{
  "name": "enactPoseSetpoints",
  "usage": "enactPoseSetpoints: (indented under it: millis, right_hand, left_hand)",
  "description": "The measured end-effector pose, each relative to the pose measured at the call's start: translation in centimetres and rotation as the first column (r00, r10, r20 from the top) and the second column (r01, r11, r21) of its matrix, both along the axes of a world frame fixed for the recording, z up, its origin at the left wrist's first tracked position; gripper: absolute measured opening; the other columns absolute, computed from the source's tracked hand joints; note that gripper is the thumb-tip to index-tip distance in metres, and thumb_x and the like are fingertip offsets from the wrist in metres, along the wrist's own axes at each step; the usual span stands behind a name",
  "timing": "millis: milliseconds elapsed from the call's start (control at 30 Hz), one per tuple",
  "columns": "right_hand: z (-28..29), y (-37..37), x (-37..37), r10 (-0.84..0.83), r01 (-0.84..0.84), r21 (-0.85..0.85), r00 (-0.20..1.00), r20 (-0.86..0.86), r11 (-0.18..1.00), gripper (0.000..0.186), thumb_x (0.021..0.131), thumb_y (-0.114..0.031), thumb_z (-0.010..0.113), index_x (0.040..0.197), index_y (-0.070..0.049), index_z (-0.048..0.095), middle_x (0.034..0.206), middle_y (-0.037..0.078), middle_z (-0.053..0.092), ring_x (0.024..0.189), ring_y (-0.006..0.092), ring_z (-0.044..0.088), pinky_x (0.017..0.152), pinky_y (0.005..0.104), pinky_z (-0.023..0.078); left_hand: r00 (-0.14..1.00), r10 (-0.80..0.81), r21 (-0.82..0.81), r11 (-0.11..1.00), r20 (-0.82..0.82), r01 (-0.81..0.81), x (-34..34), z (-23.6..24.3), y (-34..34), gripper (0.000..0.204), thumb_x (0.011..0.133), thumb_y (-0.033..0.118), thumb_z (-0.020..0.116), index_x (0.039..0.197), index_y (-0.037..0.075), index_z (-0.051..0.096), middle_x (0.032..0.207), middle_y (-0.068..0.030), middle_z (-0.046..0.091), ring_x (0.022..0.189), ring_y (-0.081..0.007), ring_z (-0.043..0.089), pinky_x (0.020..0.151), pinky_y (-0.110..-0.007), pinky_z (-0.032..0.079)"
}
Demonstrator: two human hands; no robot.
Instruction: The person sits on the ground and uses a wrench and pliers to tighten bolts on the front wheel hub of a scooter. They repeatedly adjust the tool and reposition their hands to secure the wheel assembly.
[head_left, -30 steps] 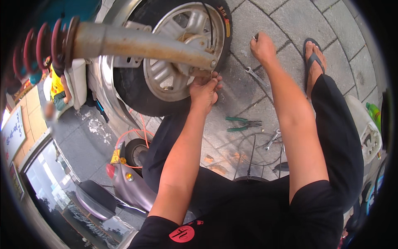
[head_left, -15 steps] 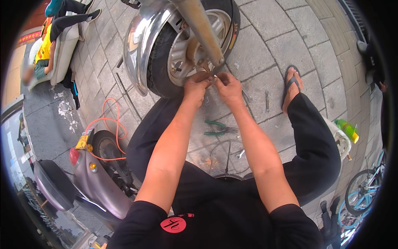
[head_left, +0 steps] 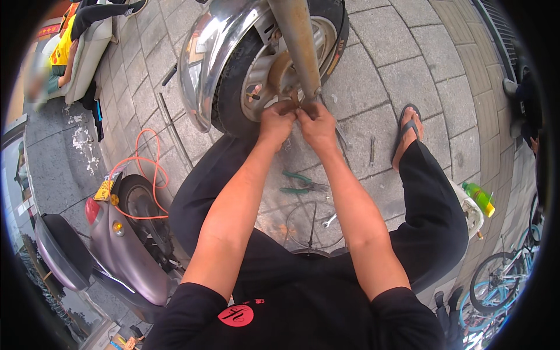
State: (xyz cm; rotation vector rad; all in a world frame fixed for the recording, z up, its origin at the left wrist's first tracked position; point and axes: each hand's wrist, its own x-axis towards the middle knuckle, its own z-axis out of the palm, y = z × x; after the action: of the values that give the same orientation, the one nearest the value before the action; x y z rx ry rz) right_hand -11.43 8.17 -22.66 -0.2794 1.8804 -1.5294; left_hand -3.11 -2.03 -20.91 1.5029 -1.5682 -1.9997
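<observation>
Both hands meet at the lower end of a metal fork leg (head_left: 297, 49), beside the hub of a wheel (head_left: 233, 96) with a black tyre. My left hand (head_left: 275, 125) is closed in a pinch close to a brownish metal piece at the hub. Against it, my right hand (head_left: 317, 125) is closed too, thumb and fingertips pressed together just under the fork's tip. Whatever they grip is small and hidden by the fingers. A chrome fender (head_left: 195, 76) curves over the wheel's left side.
Green-handled pliers (head_left: 297, 182), a wrench (head_left: 372, 150) and another wrench (head_left: 331, 220) lie on the paving. An orange hose (head_left: 156, 163) loops by a parked scooter (head_left: 125, 251) at left. A person (head_left: 67, 52) reclines on a seat. Bicycles (head_left: 501, 280) stand at lower right.
My right hand has turned inward and closed up against the left at the fork's end. The small pale thing seen at its fingertips before is now hidden. The whole view has shifted slightly.
</observation>
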Motion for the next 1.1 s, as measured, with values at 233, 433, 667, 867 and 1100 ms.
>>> enactPoseSetpoints:
  millis: [233, 433, 667, 867, 1100]
  right_hand:
    - [-0.7, -0.3, -0.1, 0.008, -0.004, -0.079, 0.999, 0.042, 0.997, 0.019, 0.095, -0.011, 0.077, 0.107, 0.003, 0.075, 0.095, 0.010, 0.078, 0.084, 0.0145, 0.072, 0.078, 0.0308, 0.058]
    - [-2.1, 0.2, -1.3, 0.025, 0.018, -0.156, 0.962, 0.272, 0.988, 0.020, 0.095, -0.012, 0.077, 0.107, 0.004, 0.075, 0.092, 0.008, 0.078, 0.084, 0.0127, 0.071, 0.077, 0.0295, 0.058]
    - [-1.0, 0.4, -1.6, 0.150, -0.150, -0.038, 0.988, -0.024, 0.988, 0.021, 0.096, -0.017, 0.076, 0.104, 0.002, 0.076, 0.088, 0.008, 0.077, 0.081, 0.0114, 0.070, 0.075, 0.0298, 0.057]
    - [-1.5, 0.9, -2.9, 0.252, -0.255, 0.012, 0.944, -0.211, 0.967, 0.023, 0.097, -0.021, 0.073, 0.107, 0.000, 0.076, 0.094, 0.017, 0.075, 0.083, 0.0264, 0.074, 0.079, 0.0366, 0.057]
    - [-1.3, 1.0, -3.4, 0.281, -0.284, -0.091, 0.959, -0.041, 0.955, 0.022, 0.097, -0.013, 0.068, 0.111, 0.002, 0.076, 0.096, 0.012, 0.077, 0.088, 0.0201, 0.073, 0.084, 0.0351, 0.058]
  left_hand:
    - [1.000, 0.022, 0.016, 1.000, -0.005, -0.022, 0.5, -0.9, -0.5, 0.023, 0.097, -0.003, 0.071, 0.120, -0.006, 0.072, 0.112, -0.0100, 0.076, 0.099, -0.0148, 0.070, 0.091, -0.029, 0.056]
    - [1.000, -0.019, -0.004, 1.000, -0.019, 0.019, 0.1, -0.1, -0.2, 0.026, 0.097, -0.002, 0.072, 0.122, -0.007, 0.071, 0.113, -0.0102, 0.076, 0.101, -0.0146, 0.070, 0.091, -0.029, 0.056]
    - [1.000, -0.007, -0.029, 1.000, -0.010, 0.007, 0.2, 0.1, 0.1, 0.030, 0.096, -0.001, 0.072, 0.125, -0.008, 0.070, 0.112, -0.0100, 0.076, 0.100, -0.0144, 0.071, 0.091, -0.028, 0.056]
    - [0.997, -0.071, -0.117, 0.990, 0.023, 0.073, -0.1, 1.0, 0.2, 0.031, 0.095, 0.000, 0.072, 0.126, -0.007, 0.071, 0.113, -0.0092, 0.076, 0.102, -0.0123, 0.070, 0.089, -0.027, 0.055]
    - [0.997, -0.078, -0.149, 0.986, -0.028, 0.073, -0.1, 0.4, 0.4, 0.027, 0.093, 0.004, 0.072, 0.118, -0.005, 0.073, 0.108, -0.0131, 0.080, 0.100, -0.0158, 0.074, 0.088, -0.031, 0.057]
